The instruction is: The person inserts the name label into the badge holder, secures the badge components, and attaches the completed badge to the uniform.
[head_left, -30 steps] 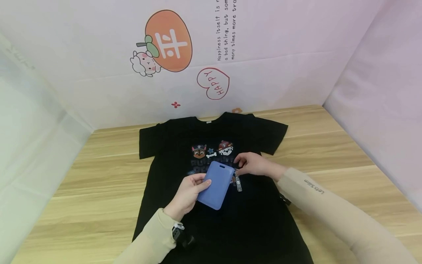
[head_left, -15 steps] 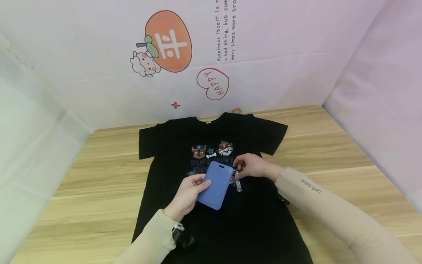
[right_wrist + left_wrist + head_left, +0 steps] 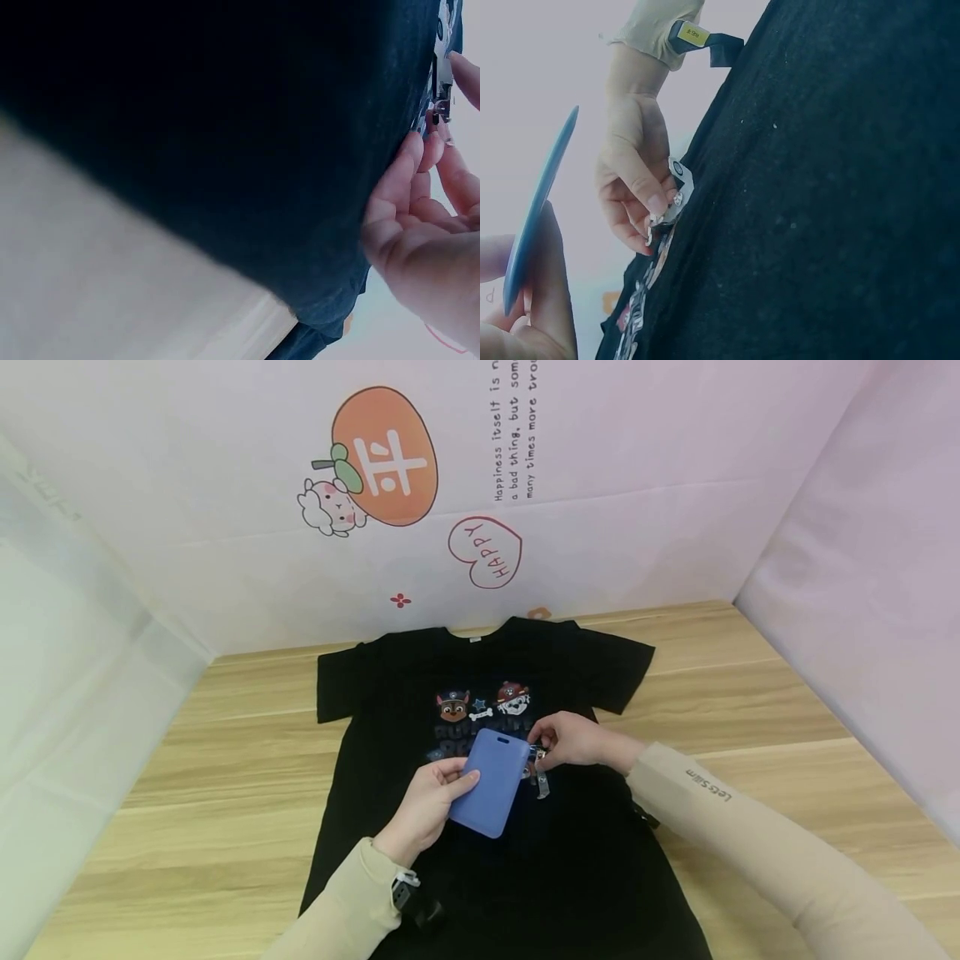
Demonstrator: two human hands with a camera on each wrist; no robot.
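My left hand (image 3: pixel 426 802) grips a blue badge holder (image 3: pixel 489 785) by its left edge, thumb on its face. A small slot shows at the holder's top. Just right of the holder, my right hand (image 3: pixel 576 742) pinches a badge clip with a snap strap (image 3: pixel 542 783) between thumb and fingers. In the left wrist view the metal clip (image 3: pixel 676 199) sits at the fingertips, apart from the holder, which is seen edge-on. The right wrist view shows the clip (image 3: pixel 442 90) at the frame's right side, partly cut off. Both hands are above a black T-shirt (image 3: pixel 525 877).
The T-shirt lies spread on a wooden table (image 3: pixel 225 793), its neck towards the back wall (image 3: pixel 622 510). Cartoon dog heads (image 3: pixel 453 706) are printed on its chest. White cloth walls stand at the left and right. Each wrist carries a strapped camera.
The right fingers have shifted slightly on the clip, and the hanging strap has turned a little beside the holder. My left hand and the badge holder stay almost in place.
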